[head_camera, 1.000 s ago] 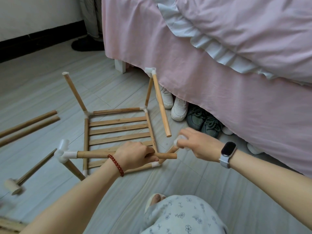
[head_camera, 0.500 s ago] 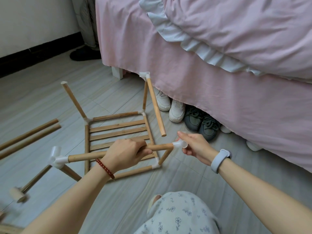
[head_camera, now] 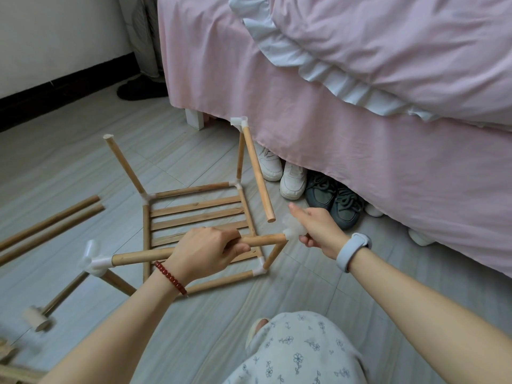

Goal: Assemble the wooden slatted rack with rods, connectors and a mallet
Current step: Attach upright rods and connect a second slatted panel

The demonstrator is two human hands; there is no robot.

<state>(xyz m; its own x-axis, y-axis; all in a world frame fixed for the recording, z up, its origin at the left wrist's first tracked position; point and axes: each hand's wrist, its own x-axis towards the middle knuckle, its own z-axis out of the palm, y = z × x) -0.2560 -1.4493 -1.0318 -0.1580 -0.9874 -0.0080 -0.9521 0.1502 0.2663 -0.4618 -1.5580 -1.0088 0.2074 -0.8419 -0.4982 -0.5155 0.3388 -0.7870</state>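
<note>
The wooden slatted rack (head_camera: 194, 214) lies on the floor with rods rising from its corners. My left hand (head_camera: 206, 252) grips a horizontal rod (head_camera: 138, 256) across the near side, which runs into a white connector (head_camera: 92, 260) at its left end. My right hand (head_camera: 318, 230) pinches another white connector (head_camera: 293, 231) seated on that rod's right end. A slanted rod (head_camera: 257, 170) hangs from a third connector (head_camera: 238, 122) at the far right corner, its lower end free. The mallet (head_camera: 41, 314) lies on the floor at the left.
Two loose rods (head_camera: 50, 223) lie on the floor at the left. A bed with a pink skirt (head_camera: 360, 167) fills the right side, with several shoes (head_camera: 293, 178) under it. My knee (head_camera: 299, 353) in floral fabric is at the bottom. Wooden pieces (head_camera: 8, 356) sit bottom left.
My right hand brought the white connector onto the right end of the held rod and now pushes it on. The rod has risen slightly, and the camera has tilted.
</note>
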